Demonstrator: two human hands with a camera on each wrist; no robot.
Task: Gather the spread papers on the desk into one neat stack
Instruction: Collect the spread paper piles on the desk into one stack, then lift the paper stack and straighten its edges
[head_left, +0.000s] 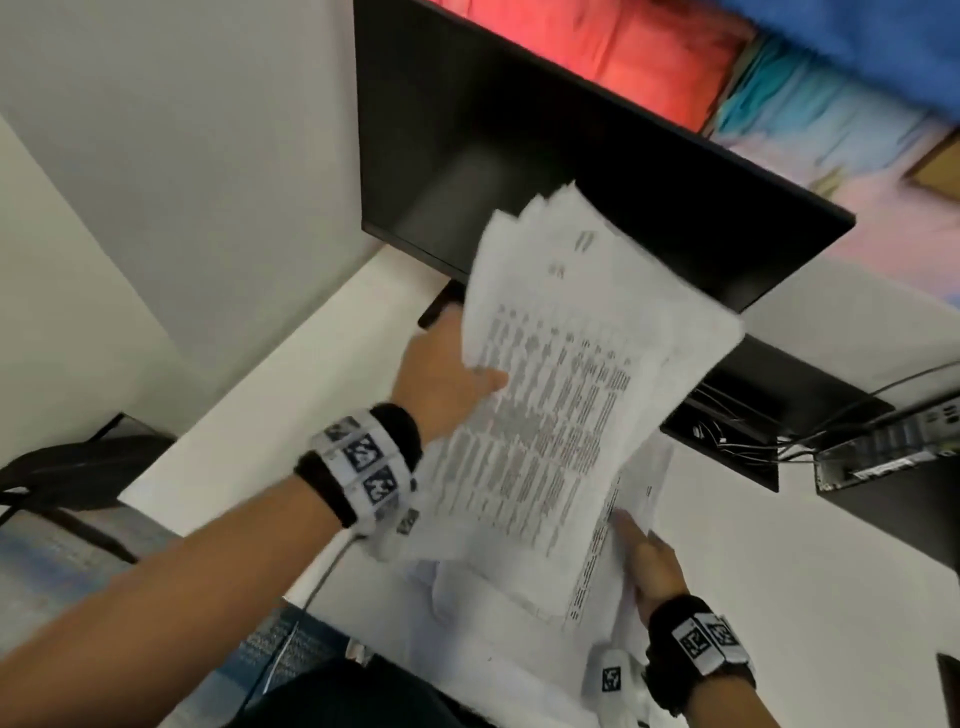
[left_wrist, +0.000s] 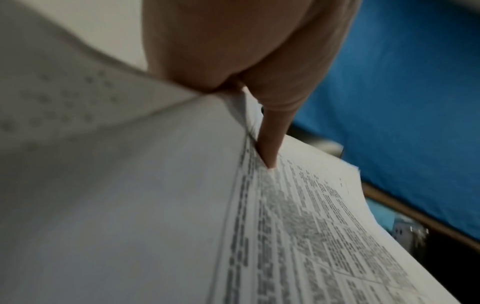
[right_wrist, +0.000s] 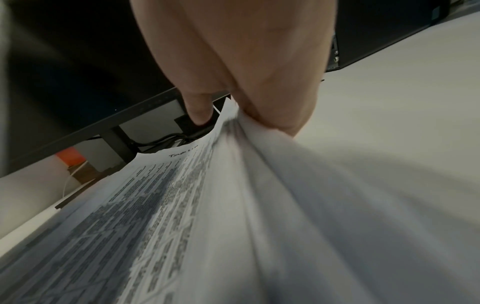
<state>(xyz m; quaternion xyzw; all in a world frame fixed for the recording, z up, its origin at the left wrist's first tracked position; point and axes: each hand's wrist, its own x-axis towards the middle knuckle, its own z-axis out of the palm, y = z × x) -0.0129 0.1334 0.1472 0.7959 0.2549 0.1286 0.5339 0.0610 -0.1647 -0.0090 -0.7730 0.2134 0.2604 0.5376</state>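
- Held above the white desk (head_left: 249, 415), before the black flat monitor (head_left: 519, 171): a loose sheaf of white printed papers (head_left: 561, 395), corners fanned out unevenly.
- Left hand (head_left: 441, 379) clamped on the sheaf's left edge, thumb lying over the print.
- Right hand (head_left: 657, 566) pinching the near right edge.
- Seen only from the left wrist: fingertip (left_wrist: 270, 158) pressed on the top sheet.
- Seen only from the right wrist: pages bunched in the pinch, black cables (right_wrist: 161, 139) under the monitor.

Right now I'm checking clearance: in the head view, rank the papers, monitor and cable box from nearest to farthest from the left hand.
1. papers, gripped by the left hand
2. monitor, just behind
3. cable box, far right
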